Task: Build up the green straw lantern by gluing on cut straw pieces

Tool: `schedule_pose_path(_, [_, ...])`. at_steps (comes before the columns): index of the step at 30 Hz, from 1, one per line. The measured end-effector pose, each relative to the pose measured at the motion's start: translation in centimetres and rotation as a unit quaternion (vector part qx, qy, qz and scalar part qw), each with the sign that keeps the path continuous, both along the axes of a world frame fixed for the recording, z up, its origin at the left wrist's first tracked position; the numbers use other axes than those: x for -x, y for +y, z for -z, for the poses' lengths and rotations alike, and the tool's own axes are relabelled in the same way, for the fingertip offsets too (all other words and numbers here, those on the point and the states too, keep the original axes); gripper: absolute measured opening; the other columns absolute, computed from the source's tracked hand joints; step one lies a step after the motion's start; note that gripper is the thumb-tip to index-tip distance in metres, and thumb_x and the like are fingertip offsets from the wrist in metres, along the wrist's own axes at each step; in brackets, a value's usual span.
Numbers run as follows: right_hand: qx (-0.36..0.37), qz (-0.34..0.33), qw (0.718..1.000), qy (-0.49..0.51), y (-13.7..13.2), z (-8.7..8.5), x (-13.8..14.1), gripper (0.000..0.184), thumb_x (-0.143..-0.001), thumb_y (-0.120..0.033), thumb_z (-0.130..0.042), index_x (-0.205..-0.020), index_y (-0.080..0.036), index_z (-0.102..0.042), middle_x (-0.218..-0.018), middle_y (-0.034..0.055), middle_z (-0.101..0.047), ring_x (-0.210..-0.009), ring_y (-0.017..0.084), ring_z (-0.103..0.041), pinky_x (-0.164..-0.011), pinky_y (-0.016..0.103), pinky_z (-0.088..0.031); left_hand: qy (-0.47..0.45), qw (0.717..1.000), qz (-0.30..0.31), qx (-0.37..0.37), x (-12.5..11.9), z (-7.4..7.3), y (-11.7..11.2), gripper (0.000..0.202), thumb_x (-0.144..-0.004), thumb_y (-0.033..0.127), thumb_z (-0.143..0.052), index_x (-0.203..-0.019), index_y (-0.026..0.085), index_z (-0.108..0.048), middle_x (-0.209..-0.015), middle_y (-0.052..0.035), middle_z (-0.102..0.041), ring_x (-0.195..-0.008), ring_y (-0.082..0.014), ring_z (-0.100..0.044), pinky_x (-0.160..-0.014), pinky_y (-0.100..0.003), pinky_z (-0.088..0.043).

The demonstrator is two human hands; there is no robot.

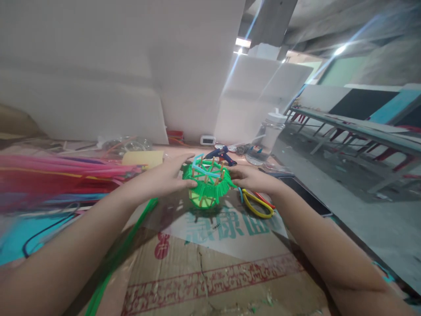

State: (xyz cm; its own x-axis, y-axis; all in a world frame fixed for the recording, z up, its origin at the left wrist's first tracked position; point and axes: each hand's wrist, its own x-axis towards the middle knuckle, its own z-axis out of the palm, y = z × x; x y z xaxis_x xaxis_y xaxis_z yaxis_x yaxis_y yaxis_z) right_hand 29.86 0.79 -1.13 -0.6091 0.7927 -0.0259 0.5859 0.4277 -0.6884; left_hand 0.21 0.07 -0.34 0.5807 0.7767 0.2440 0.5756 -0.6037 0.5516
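A round green craft model, made of what look like pipe cleaners with thin wooden sticks standing up from it, is upright over the cardboard. Its top carries a bent light-blue strip. My left hand grips the left side, thumb in front and fingers behind. On the opposite side, the fingers of my right hand are bent against the model's edge, partly hidden by the hand itself. Close to my right wrist lie a yellow loop and a red strip.
Behind the model lies a dark blue glue gun, beside a small white digital device. A clear lidded bottle stands at right. Pink and red pipe cleaners are heaped left; long green ones run under my left arm.
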Motion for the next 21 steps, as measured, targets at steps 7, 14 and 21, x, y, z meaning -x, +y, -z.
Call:
schedule_pose_path(7, [0.142,-0.030,0.988,0.046,-0.3,-0.3,-0.5,0.026,-0.091,-0.034,-0.064,-0.110,-0.018,-0.074,-0.102,0.0053,-0.079,-0.096,0.018,-0.073,-0.087,0.033,-0.057,-0.009,0.997,-0.078,0.011,1.8,0.7,2.4,0.074,-0.081,0.050,-0.065,-0.146,0.019,-0.048,-0.152,-0.0166,-0.052,-0.131,-0.0336,-0.058,-0.108,-0.050,-0.048])
schedule_pose_path(14, [-0.003,0.128,0.992,-0.002,0.3,-0.8,-2.6,0.027,-0.089,-0.036,-0.063,-0.102,-0.017,-0.076,-0.091,0.0054,-0.078,-0.080,0.018,-0.070,-0.076,0.031,-0.053,0.009,0.997,-0.065,0.048,3.5,1.1,3.2,0.057,-0.089,0.058,-0.057,-0.133,0.023,-0.062,-0.136,-0.0116,-0.066,-0.119,-0.0305,-0.066,-0.103,-0.047,-0.053])
schedule_pose_path(21, [-0.112,0.160,0.956,-0.221,0.3,-0.8,-3.0,0.029,-0.090,-0.038,-0.061,-0.070,-0.019,-0.069,-0.072,0.0048,-0.071,-0.068,0.018,-0.061,-0.061,0.029,-0.039,0.054,0.994,-0.092,0.019,4.0,1.3,3.5,0.061,-0.088,0.068,-0.054,-0.125,0.023,-0.069,-0.130,-0.0091,-0.070,-0.114,-0.0337,-0.067,-0.101,-0.049,-0.052])
